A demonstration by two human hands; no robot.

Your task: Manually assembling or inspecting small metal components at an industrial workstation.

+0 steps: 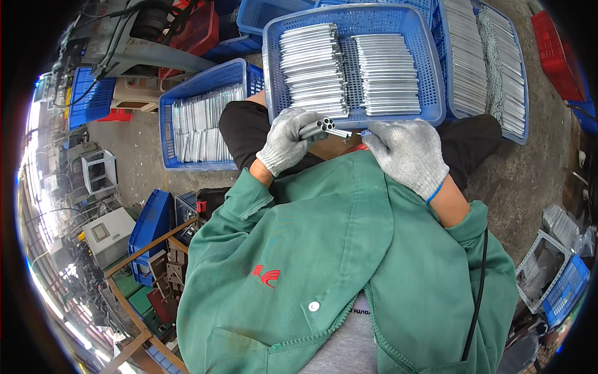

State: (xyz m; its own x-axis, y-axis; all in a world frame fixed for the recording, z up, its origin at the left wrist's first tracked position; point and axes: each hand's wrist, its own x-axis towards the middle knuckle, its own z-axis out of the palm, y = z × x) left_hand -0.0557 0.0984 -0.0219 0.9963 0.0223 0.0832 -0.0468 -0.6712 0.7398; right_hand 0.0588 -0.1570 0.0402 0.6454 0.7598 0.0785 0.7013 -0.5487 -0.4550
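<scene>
My gloved left hand (286,142) is closed round a small bundle of short metal tubes (328,126), their open ends turned toward my right hand. One tube juts out further than the others. Across from it, my gloved right hand (408,153) is closed on a small blue-ended tool (365,133), with its thin tip pointing at the tubes; most of it is hidden by the glove. Just beyond both hands, a blue plastic basket (272,75) holds two stacks of metal tubes (313,68), laid side by side.
Another blue basket of tubes (165,134) stands on the floor at left. At right is a blue basket (522,93) packed with longer rods. A metal machine frame (146,56) rises at upper left. Red bins (556,56) and a white frame (543,271) are further right.
</scene>
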